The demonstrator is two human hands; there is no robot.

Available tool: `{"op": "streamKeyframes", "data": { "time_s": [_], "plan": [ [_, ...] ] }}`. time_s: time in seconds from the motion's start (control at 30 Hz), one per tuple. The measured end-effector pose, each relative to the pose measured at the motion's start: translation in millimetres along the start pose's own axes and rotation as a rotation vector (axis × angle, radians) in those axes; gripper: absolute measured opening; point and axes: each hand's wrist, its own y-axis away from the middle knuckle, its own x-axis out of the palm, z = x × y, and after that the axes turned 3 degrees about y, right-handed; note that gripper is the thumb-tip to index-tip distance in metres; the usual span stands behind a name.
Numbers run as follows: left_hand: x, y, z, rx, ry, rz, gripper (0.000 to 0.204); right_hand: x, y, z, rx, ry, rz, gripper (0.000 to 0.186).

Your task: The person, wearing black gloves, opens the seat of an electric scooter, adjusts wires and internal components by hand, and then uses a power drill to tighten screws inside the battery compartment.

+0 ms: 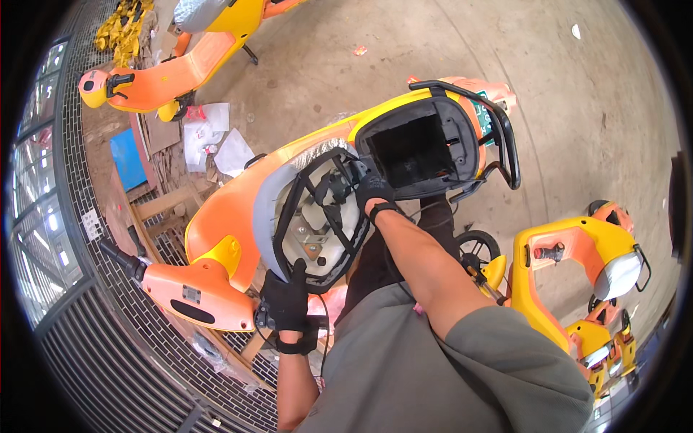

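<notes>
Scooter (pixel 238 209), orange and yellow, stands right below you in the head view, its seat (pixel 317 216) tipped up so the grey underside with its black frame faces you. Your gloved left hand (pixel 286 299) grips the seat's lower rim, forefinger stretched onto the frame. Your gloved right hand (pixel 373 189) clasps the seat's upper edge, just beside the open black storage compartment (pixel 419 148). More scooters (pixel 577 267) stand nearby on the concrete floor (pixel 563 108).

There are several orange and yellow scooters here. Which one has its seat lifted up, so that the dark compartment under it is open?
The scooter directly under both hands, in the middle. Its seat is tipped up and the black compartment shows. The others have their seats down.
</notes>
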Motion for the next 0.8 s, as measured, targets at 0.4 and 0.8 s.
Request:
{"op": "streamKeyframes", "data": {
  "time_s": [0.4, 0.8],
  "plan": [
    [1, 0, -5, 0.031, -0.014, -0.070, 0.037, 66, -45, -59, -0.093, -0.353, 0.064, 0.032],
    [-6, -5, -8, -0.005, -0.079, -0.077, 0.046, -30, -10, -119, -0.476, 0.077, 0.230, 0.014]
  ]
}}
